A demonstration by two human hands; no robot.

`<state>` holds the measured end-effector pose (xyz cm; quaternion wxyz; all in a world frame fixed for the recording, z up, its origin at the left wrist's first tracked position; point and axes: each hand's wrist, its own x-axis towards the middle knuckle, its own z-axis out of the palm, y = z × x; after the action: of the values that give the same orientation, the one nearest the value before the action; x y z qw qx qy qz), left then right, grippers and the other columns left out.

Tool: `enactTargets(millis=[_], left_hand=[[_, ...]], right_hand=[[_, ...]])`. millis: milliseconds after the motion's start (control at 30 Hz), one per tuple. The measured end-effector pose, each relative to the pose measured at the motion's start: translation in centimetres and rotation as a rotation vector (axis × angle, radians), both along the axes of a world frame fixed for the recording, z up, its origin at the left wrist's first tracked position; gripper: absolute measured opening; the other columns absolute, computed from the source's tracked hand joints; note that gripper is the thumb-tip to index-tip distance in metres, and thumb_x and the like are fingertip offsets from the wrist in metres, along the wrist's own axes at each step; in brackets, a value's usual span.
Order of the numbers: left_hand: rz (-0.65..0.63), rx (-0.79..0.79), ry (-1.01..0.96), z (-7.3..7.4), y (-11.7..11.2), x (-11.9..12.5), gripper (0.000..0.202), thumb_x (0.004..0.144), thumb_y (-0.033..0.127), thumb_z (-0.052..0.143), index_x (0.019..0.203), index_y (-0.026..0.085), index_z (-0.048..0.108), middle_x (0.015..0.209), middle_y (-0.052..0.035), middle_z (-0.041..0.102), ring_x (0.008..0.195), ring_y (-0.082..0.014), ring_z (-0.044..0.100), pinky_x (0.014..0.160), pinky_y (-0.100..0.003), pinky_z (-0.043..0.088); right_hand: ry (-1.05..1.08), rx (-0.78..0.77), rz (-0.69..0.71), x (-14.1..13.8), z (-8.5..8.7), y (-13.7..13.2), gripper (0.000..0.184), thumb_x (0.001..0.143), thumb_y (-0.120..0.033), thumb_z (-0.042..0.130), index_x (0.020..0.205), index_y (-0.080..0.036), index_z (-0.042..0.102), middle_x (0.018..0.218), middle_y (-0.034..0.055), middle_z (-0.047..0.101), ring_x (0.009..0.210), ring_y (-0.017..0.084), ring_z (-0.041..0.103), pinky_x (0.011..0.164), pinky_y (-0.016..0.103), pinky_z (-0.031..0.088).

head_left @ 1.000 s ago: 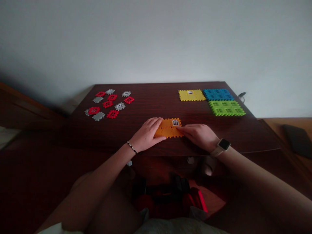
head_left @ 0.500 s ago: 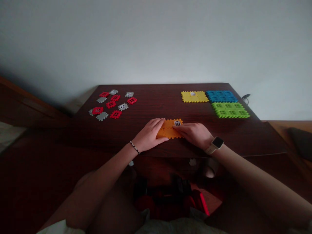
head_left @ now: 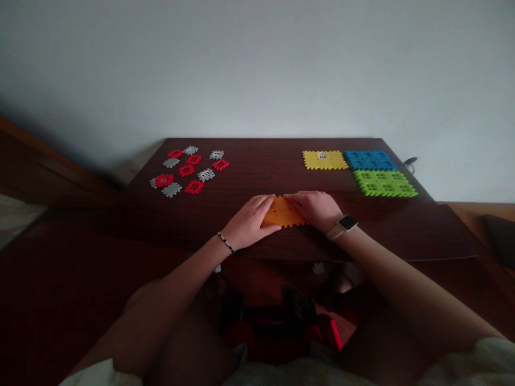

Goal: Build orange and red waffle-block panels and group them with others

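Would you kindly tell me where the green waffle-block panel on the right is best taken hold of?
Take the green panel by its near toothed edge, from your side: it lies flat on the wooden table, and the blue panel sits tight behind it, blocking the far edge.

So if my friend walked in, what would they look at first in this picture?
Probably the bright green panel, blue panel and yellow panel at the far right of the dark wooden table. Next come the left hand and right hand on the orange panel near the front edge. Small red pieces and grey pieces lie far left.
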<state>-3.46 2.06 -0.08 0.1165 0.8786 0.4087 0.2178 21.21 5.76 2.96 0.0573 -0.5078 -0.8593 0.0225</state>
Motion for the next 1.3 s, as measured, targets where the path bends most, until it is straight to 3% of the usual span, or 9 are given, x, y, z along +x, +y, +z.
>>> enactTargets(millis=[233, 333, 433, 500, 667, 800, 1133, 1300], left_hand=[[0.014, 0.017, -0.018, -0.2, -0.1, 0.0, 0.077, 0.102, 0.052, 0.069, 0.163, 0.015, 0.038, 0.159, -0.0213, 0.054, 0.151, -0.0352, 0.051, 0.129, -0.055, 0.043], [0.012, 0.014, -0.014, -0.3, -0.1, -0.1, 0.078, 0.103, 0.052, 0.069, 0.163, 0.015, 0.037, 0.159, -0.0216, 0.054, 0.152, -0.0352, 0.051, 0.129, -0.055, 0.042], [0.009, 0.019, -0.009, -0.4, -0.1, -0.2, 0.079, 0.103, 0.052, 0.069, 0.164, 0.013, 0.037, 0.16, -0.0226, 0.053, 0.152, -0.0355, 0.05, 0.13, -0.054, 0.042], [0.005, 0.025, -0.01, -0.5, -0.1, -0.2, 0.08, 0.103, 0.052, 0.069, 0.164, 0.013, 0.036, 0.16, -0.0226, 0.052, 0.152, -0.0355, 0.05, 0.129, -0.054, 0.042], [-0.009, 0.023, -0.014, -0.5, 0.1, -0.4, 0.081, 0.103, 0.054, 0.068, 0.166, 0.014, 0.035, 0.159, -0.0223, 0.053, 0.151, -0.0357, 0.05, 0.128, -0.055, 0.044], [-0.014, 0.008, -0.021, -0.4, 0.2, -0.4, 0.08, 0.103, 0.055, 0.068, 0.166, 0.016, 0.036, 0.159, -0.0209, 0.053, 0.151, -0.0354, 0.05, 0.129, -0.055, 0.043], [0.002, -0.009, -0.027, -0.4, 0.3, -0.3, 0.08, 0.101, 0.054, 0.071, 0.164, 0.015, 0.04, 0.159, -0.021, 0.054, 0.151, -0.0346, 0.051, 0.129, -0.054, 0.044], [0.005, -0.017, -0.036, -0.5, 0.3, -0.2, 0.079, 0.101, 0.054, 0.07, 0.163, 0.016, 0.04, 0.161, -0.0205, 0.054, 0.152, -0.0343, 0.051, 0.129, -0.054, 0.043]], right_hand=[[-0.073, 0.012, 0.033, 0.0, 0.0, -0.8, 0.039, 0.111, -0.029, 0.049, 0.142, -0.031, 0.073, 0.122, 0.0075, 0.083, 0.093, 0.024, 0.079, 0.066, 0.03, 0.048], [0.023, 0.062, 0.075, 1.6, 0.1, -1.4, 0.04, 0.112, -0.029, 0.048, 0.144, -0.029, 0.072, 0.117, 0.0075, 0.084, 0.094, 0.023, 0.077, 0.068, 0.029, 0.048], [0.122, 0.129, 0.121, 3.9, 0.3, -1.8, 0.04, 0.114, -0.039, 0.047, 0.136, -0.025, 0.077, 0.108, 0.0084, 0.083, 0.088, 0.022, 0.076, 0.068, 0.03, 0.047], [0.155, 0.122, 0.168, 5.3, 0.3, -2.0, 0.044, 0.115, -0.045, 0.045, 0.133, -0.023, 0.079, 0.101, 0.0083, 0.082, 0.084, 0.021, 0.074, 0.068, 0.03, 0.047], [0.165, 0.051, 0.224, 7.1, -0.4, -2.6, 0.05, 0.118, -0.043, 0.036, 0.136, -0.022, 0.077, 0.096, 0.0073, 0.078, 0.082, 0.02, 0.073, 0.07, 0.031, 0.047], [0.15, 0.04, 0.212, 7.1, -0.9, -2.7, 0.05, 0.118, -0.043, 0.035, 0.144, -0.023, 0.072, 0.101, 0.0077, 0.079, 0.085, 0.021, 0.073, 0.07, 0.031, 0.047], [0.103, 0.044, 0.243, 5.8, -1.0, -2.3, 0.051, 0.118, -0.042, 0.034, 0.138, -0.021, 0.075, 0.092, 0.0077, 0.078, 0.079, 0.022, 0.073, 0.067, 0.032, 0.043], [0.064, 0.055, 0.282, 4.5, -1.1, -2.3, 0.049, 0.118, -0.039, 0.035, 0.144, -0.019, 0.072, 0.108, 0.0102, 0.083, 0.086, 0.023, 0.076, 0.068, 0.032, 0.046]])
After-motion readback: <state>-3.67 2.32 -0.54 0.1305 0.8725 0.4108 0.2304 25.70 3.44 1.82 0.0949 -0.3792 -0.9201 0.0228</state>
